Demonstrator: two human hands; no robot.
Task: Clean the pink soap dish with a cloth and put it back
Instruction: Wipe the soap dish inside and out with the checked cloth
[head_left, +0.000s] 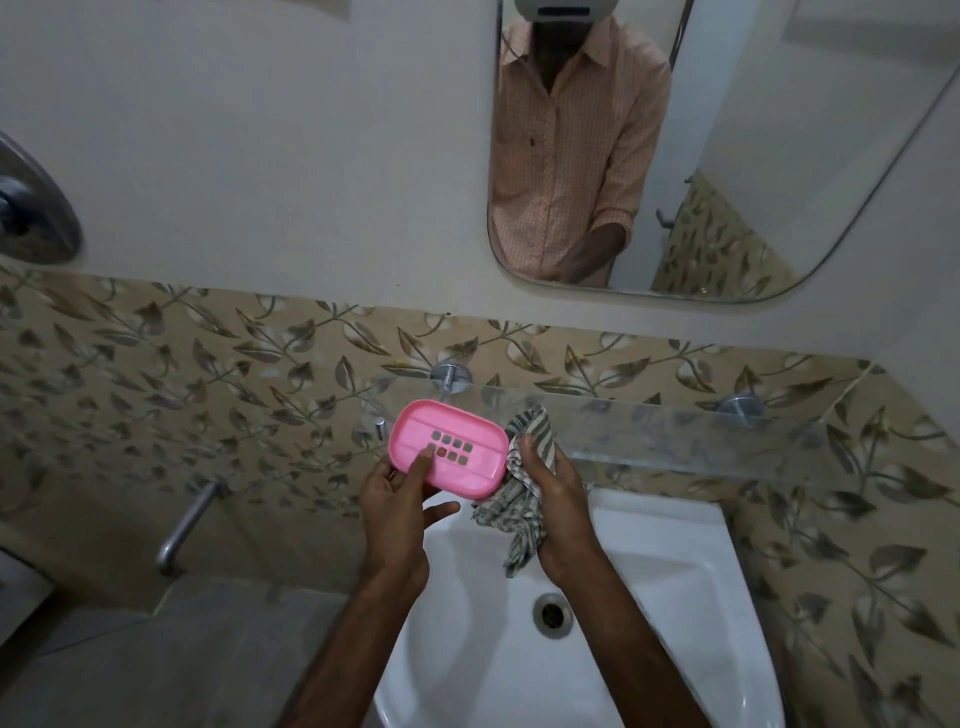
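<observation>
The white ceramic wash basin (675, 525) sits below the clear glass wall shelf (675, 431). The pink rectangular plastic soap dish (467, 441) is held above the basin's rear edge, just left of the striped grey-and-white cloth (511, 509). The left hand (395, 499) grips the dish, one finger on its slotted face. The right hand (556, 493) clutches the bunched cloth.

Glass shelf (727, 441) overhangs sink (675, 525) rear; open room above bowl; tap (187, 525) left.
</observation>
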